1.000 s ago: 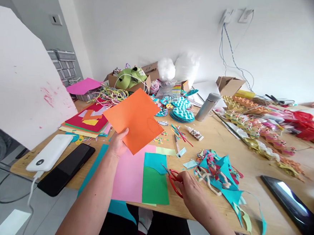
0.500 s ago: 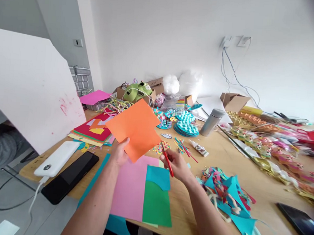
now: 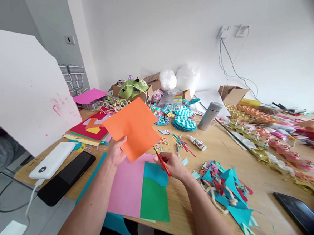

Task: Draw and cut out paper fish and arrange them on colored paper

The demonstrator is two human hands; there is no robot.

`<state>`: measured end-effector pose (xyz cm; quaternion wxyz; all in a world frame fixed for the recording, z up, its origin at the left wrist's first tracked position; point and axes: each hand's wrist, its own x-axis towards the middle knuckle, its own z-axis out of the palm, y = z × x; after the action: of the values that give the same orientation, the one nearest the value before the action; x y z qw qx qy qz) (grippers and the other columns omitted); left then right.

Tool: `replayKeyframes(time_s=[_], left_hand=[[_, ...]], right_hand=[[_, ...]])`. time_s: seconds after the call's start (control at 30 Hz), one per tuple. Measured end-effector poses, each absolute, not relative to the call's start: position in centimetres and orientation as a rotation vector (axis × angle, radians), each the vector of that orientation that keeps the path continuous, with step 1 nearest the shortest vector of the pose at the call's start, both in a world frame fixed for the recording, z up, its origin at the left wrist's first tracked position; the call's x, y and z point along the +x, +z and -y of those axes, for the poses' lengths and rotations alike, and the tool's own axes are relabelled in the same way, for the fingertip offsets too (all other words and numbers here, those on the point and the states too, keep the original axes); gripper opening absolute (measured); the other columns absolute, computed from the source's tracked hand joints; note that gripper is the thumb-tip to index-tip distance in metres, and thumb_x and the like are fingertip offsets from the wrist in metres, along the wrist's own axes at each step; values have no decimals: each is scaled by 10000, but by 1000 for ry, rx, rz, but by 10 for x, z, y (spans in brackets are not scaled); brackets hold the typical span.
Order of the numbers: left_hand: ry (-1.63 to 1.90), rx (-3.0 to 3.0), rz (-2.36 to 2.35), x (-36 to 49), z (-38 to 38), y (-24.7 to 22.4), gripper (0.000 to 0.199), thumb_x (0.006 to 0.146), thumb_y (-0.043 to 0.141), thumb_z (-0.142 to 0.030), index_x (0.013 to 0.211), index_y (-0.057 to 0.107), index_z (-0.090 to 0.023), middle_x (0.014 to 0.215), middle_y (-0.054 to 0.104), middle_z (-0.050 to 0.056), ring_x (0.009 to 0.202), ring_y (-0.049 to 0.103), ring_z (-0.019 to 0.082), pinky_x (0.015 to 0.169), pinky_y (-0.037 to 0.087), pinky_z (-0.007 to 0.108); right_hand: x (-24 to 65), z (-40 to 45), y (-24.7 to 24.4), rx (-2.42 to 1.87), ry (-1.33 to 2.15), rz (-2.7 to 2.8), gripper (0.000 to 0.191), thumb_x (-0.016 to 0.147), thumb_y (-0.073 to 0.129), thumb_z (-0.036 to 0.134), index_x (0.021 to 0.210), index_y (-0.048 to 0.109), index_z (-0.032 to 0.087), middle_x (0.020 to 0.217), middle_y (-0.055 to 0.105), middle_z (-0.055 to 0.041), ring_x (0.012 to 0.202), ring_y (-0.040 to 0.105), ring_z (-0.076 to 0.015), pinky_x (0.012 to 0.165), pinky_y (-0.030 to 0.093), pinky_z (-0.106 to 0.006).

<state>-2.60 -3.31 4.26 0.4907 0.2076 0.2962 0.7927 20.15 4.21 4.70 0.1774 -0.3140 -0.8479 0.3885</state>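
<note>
My left hand grips a sheet of orange paper by its lower left edge, thumb on top, holding it tilted above the table. A notch shows in the sheet's right side. In my right hand is a pair of red-handled scissors, their blades pointing up and left to the sheet's lower right edge. Whether the blades are apart I cannot tell. Under both hands lie a pink sheet, a green sheet and a blue piece with a curved edge.
A black phone and a white power bank lie at left. Behind stand a silver flask, a glue bottle and blue wavy discs. Paper scraps heap at right, near a dark tablet.
The scissors have come closer to the orange sheet's lower right edge. My left hand still holds the sheet. The whole view has shifted slightly.
</note>
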Motion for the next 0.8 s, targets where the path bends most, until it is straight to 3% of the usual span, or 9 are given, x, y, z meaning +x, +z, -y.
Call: replayKeyframes(time_s=[0.8], left_hand=[[1894,548,-731,-23,32,39,489,797,658,-117,1266,571,-224,1265,639,79,1189,578,270,1061,423,484]], right_hand=[[202,-43,46,-863,1172,2373,503,804,553,623,570,427,195,468,431,40,453,385,-89,443,231,-230]])
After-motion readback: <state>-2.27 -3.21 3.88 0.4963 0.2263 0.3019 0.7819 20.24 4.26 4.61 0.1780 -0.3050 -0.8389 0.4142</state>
